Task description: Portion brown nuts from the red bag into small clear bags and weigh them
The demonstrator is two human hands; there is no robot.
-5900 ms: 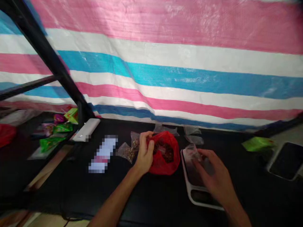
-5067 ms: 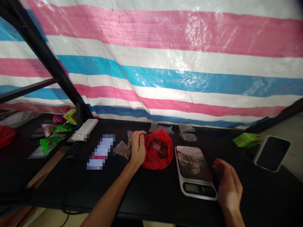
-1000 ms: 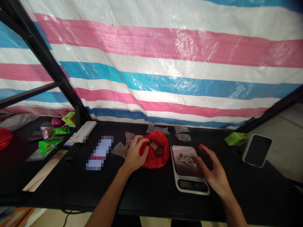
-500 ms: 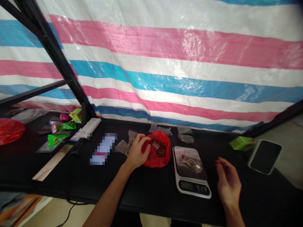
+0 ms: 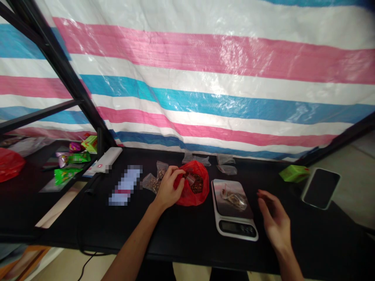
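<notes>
At the left rim of a red plastic bag (image 5: 201,197), my left hand (image 5: 169,188) has its fingers bent and closed on the bag's edge; the fingertips are partly hidden. Inside the open bag lie small brown granules (image 5: 197,183) and a small clear piece of plastic. Small zip bags filled with brown bits (image 5: 150,182) sit just left of that hand. A white kitchen scale (image 5: 234,208) stands to the right, with a filled clear zip bag (image 5: 234,199) on its metal plate. My right hand (image 5: 275,218) hovers beside the scale, open, holding nothing, fingers loosely curved.
Flat clear zip bags (image 5: 227,169) lie along the back. A phone (image 5: 321,188) leans by a green box (image 5: 293,173) at right. Left are a blurred-out phone-like object (image 5: 125,185), a white power strip (image 5: 109,159), a cable and snack packets (image 5: 67,175). A black frame post rises at left.
The view has shifted slightly. My right hand has come a little closer to the scale. My left hand stays at the bag's rim.
</notes>
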